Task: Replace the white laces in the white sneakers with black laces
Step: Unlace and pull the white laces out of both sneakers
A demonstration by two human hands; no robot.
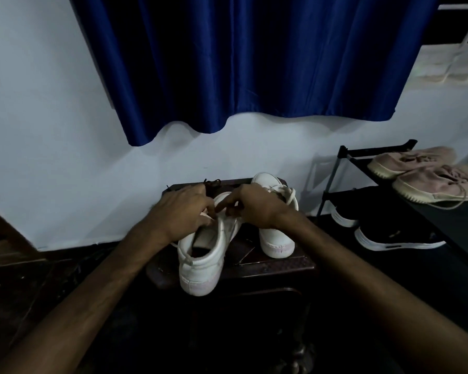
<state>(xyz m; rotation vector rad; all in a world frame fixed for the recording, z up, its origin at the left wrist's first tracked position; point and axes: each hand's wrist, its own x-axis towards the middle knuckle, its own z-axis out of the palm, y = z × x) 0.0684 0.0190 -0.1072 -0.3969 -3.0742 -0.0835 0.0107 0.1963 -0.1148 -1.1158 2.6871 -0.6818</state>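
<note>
On the dark brown surface [281, 268] in front of us stand two white sneakers, heels toward us. Both our hands are on the nearer white sneaker [203, 255], up at its eyelet rows. Our left hand [184, 206] has its fingers curled and pinches a flat white lace [207, 215] beside the tongue. Our right hand [257, 209] stretches its forefinger onto the same spot, and we cannot tell whether it grips the lace or only steadies the shoe. The farther white sneaker [276, 238] is laced in white, with loose loops lying over its tongue. A bundle of thin black laces [212, 182] lies at the back edge of the surface, just beyond our left hand.

We judge the sneaker light and fairly stiff at heel and sole, so a hold on the collar or a press on the side wall should keep it from sliding. The lace is soft and limp and probably drags in the eyelets. It is best taken close to each crossing and drawn out in short lengths, not hauled from its far end. The black laces should flop the same way, so their stiff tips are the place to hold for threading.
</note>
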